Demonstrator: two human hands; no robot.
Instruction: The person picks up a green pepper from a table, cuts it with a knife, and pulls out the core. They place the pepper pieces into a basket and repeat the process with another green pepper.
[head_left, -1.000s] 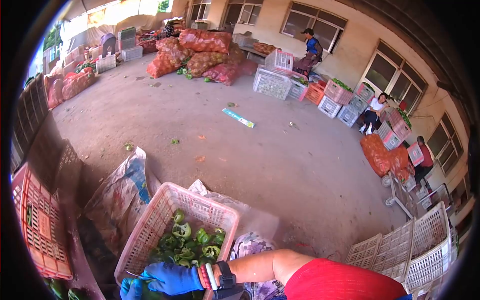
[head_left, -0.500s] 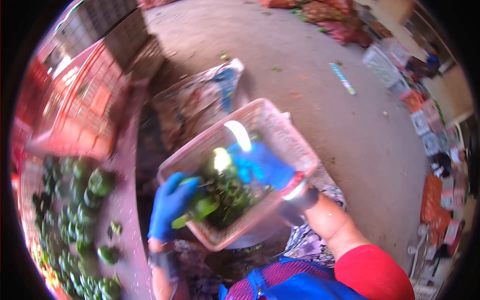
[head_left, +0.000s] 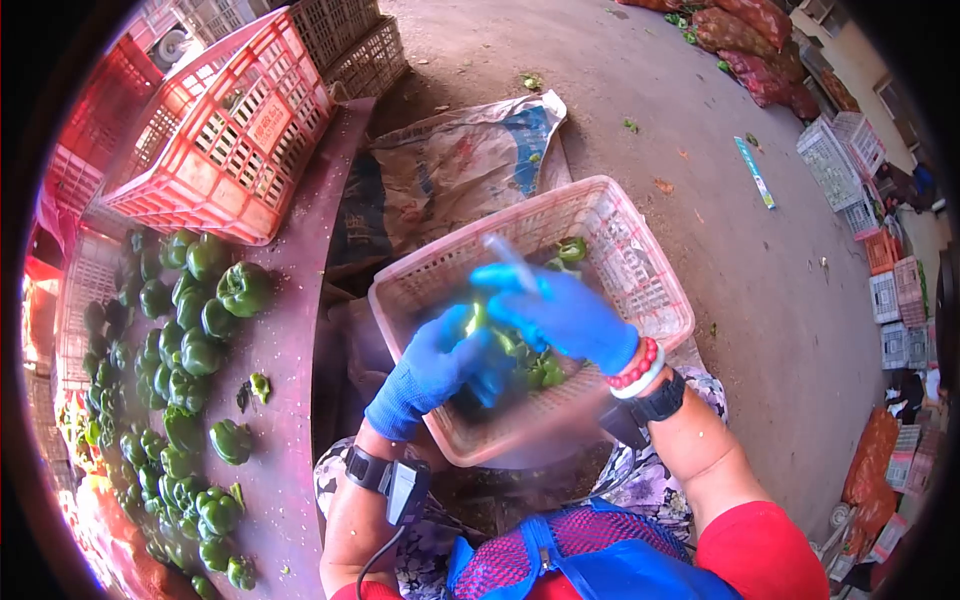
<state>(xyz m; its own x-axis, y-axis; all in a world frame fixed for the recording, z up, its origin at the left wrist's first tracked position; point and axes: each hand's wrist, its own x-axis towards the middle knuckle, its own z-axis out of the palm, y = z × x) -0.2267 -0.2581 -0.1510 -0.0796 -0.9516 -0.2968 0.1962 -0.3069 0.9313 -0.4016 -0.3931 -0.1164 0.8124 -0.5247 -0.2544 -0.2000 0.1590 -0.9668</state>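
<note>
Both of my hands wear blue gloves and are over a pink plastic crate (head_left: 455, 440) with green pepper pieces (head_left: 545, 370) inside. My left hand (head_left: 440, 365) curls round a small green piece (head_left: 476, 320) near the crate's left part; its far side is hidden. My right hand (head_left: 560, 310) is just beside it, its fingers closed on a blurred, pale, thin tool (head_left: 510, 262) that sticks up past the fingers. Another green pepper piece (head_left: 571, 249) lies by the crate's far side.
On the left, many green peppers (head_left: 200, 350) lie on a purplish table (head_left: 290, 330), with a red crate (head_left: 235, 130) behind them. A printed sack (head_left: 440, 180) lies beyond my crate. Filled net sacks (head_left: 760, 75) and stacked crates (head_left: 835, 165) stand at the right.
My left hand has moved right and inward over the crate, closer to my right hand. The larger green pepper piece at my left hand no longer shows. The view has shifted, showing more of the table.
</note>
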